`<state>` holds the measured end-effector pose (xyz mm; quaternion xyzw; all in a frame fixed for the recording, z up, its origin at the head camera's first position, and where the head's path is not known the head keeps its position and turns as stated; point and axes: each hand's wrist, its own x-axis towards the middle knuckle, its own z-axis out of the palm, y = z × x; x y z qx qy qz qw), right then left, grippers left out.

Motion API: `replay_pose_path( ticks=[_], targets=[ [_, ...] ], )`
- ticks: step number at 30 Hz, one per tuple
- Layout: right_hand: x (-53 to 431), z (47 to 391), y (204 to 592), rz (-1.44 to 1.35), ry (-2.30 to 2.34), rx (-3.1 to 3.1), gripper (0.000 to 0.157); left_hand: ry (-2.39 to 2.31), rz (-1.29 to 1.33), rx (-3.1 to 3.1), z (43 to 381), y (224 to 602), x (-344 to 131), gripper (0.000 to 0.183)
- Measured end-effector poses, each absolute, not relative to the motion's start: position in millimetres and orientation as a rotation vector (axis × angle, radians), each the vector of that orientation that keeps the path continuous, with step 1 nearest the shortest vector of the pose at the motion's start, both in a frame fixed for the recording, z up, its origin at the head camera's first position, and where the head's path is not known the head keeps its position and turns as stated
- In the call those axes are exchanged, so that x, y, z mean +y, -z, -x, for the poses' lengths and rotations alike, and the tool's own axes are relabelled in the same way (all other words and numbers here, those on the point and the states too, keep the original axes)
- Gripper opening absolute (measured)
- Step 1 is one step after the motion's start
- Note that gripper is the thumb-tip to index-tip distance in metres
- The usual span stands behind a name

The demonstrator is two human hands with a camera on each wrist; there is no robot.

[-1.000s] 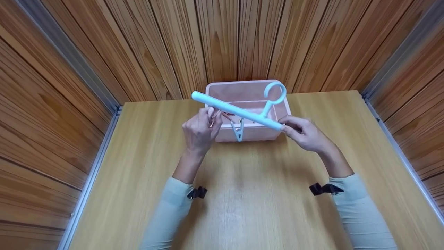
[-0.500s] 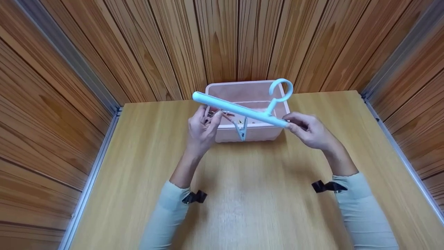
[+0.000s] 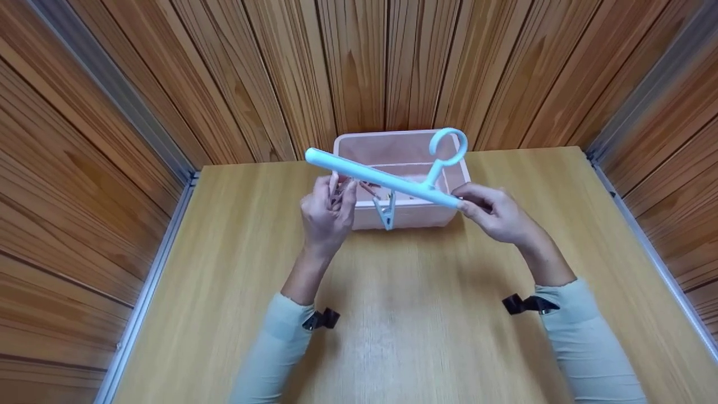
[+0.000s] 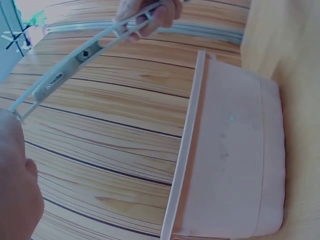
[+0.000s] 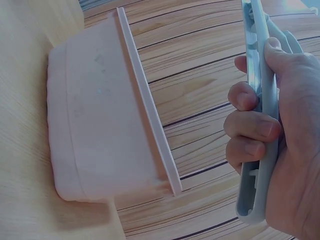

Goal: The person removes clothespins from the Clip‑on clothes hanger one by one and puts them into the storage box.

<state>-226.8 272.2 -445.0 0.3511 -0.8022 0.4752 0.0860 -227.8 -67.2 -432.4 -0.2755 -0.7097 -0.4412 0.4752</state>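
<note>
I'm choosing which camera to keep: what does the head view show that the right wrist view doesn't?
Only head: the left hand, both sleeves and the inside of the pink bin.
Only right wrist: the hollow side of the blue hanger and the fingertips of the right hand curled over it.
Both: hanger, bin, right hand, table and wood-panelled wall.

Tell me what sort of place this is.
Probably a tabletop work booth: brown wood-look plank walls and straight silvery metal rails border a light-brown wood-look tabletop.
</note>
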Motion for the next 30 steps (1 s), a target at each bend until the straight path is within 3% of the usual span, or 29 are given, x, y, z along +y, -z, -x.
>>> replay_pose_path(
  ticks=[11,22,30],
  targets=[
    [264.6,224.5,449.9,-0.974,-1.472,-2.435,0.021,0.882,0.586,-1.727,233.5,439.1,-66.2,0.022],
    [270.2,226.8,444.1,-1.057,-1.448,-2.358,0.025,1.287,0.623,-1.836,218.8,427.5,-67.5,0.012],
    [276.5,229.3,441.9,-1.09,-1.342,-2.324,0.027,1.87,0.652,-1.931,214.5,417.1,-77.3,0.022]
  ],
)
